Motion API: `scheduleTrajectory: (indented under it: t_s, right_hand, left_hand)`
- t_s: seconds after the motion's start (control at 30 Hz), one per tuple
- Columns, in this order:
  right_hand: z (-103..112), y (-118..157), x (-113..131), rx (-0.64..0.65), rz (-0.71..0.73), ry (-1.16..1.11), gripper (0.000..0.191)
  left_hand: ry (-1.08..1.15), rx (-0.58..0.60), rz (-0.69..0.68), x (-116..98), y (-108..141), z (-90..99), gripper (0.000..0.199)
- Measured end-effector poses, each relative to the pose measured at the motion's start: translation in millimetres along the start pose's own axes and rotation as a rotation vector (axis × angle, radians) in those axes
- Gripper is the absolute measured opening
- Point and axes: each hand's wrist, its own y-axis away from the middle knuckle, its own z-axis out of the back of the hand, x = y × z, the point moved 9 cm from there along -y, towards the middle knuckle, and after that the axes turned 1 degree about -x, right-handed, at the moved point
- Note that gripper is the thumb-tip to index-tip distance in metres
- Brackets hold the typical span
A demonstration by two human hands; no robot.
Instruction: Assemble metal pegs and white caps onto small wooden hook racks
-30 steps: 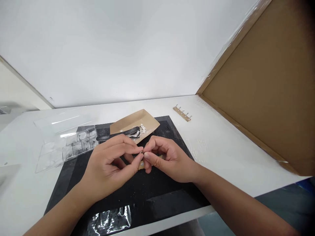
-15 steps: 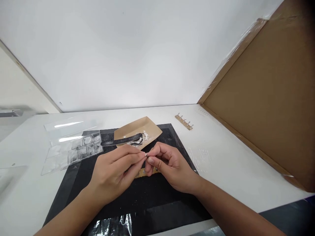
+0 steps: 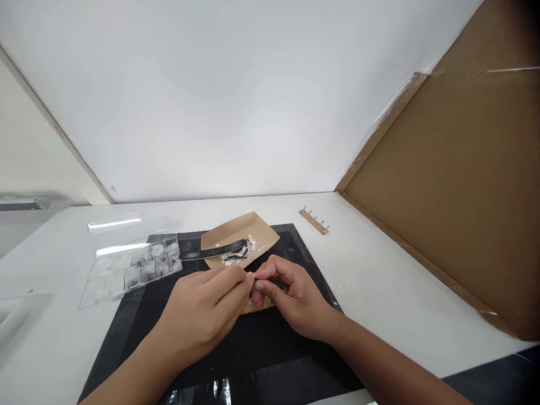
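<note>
Above a black mat [image 3: 253, 354], my left hand [image 3: 206, 309] and my right hand [image 3: 291, 295] meet at their fingertips. Both are pinched around something tiny between them, too small and too covered to name. Beneath the fingers of my right hand lies a tan strip [image 3: 253, 307] on the mat, partly hidden. Just beyond the hands stands a brown cardboard tray [image 3: 232, 229] holding small white pieces [image 3: 252, 244]. A black nail file [image 3: 211, 251] rests across the tray's left edge.
A clear compartment box [image 3: 147, 270] with its lid open lies at the left, with small bags inside. Farther back on the right is a tan strip with several small upright pieces [image 3: 314, 221]. Small clear pieces [image 3: 348, 281] lie right of the mat. A cardboard panel [image 3: 459, 197] borders the right side.
The view has tilted slightly, so the table items appear lower. My left hand's fingers have closed in more over the tiny item, which shows less; both hands remain together.
</note>
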Motion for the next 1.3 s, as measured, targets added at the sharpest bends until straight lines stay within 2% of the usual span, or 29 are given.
scheduleTrajectory:
  t_s: [0.13,0.23,0.37,0.47,0.6,0.73,0.83,0.93,1.03,1.2,1.3]
  right_hand:
    - [4.8,-2.8,8.3,-0.004,0.132,0.102,0.016]
    - [12.2,-4.6,14.8,-0.043,0.233,0.185,0.012]
    - [16.5,-3.2,25.7,-0.103,0.403,0.444,0.003]
    - [13.0,-0.9,28.9,-0.102,0.497,0.561,0.007]
    - [9.3,2.5,28.1,-0.112,0.571,0.663,0.010]
    - [6.9,2.0,28.5,-0.107,0.568,0.733,0.011]
    - [3.6,-3.4,35.2,-0.042,0.515,0.744,0.011]
    - [-1.1,-12.3,44.6,0.077,0.431,0.708,0.020]
    - [0.0,-21.8,52.0,0.109,0.365,0.640,0.013]
    - [3.9,-26.0,37.8,0.049,0.267,0.481,0.009]
    - [5.4,-16.4,32.9,-0.055,0.349,0.549,0.020]
  left_hand:
    - [0.032,-0.101,0.003,2.8,0.1,0.7,0.010]
    - [0.081,-0.124,-0.008,5.2,1.1,-2.1,0.019]
    - [0.304,-0.179,0.116,19.0,1.1,-2.0,0.012]
    - [0.471,-0.173,0.222,28.1,1.0,-8.5,0.004]
    - [0.574,-0.171,0.259,32.7,2.1,-15.6,0.007]
    - [0.588,-0.144,0.282,37.4,2.9,-19.0,0.012]
    - [0.607,-0.127,0.286,40.9,3.2,-18.8,0.016]
    - [0.630,-0.167,0.307,47.2,5.1,-15.2,0.018]
    - [0.608,-0.223,0.344,53.2,7.5,-10.3,0.018]
    - [0.500,-0.276,0.367,53.6,7.9,-3.3,0.010]
    - [0.555,-0.243,0.408,53.4,8.7,-8.7,0.004]
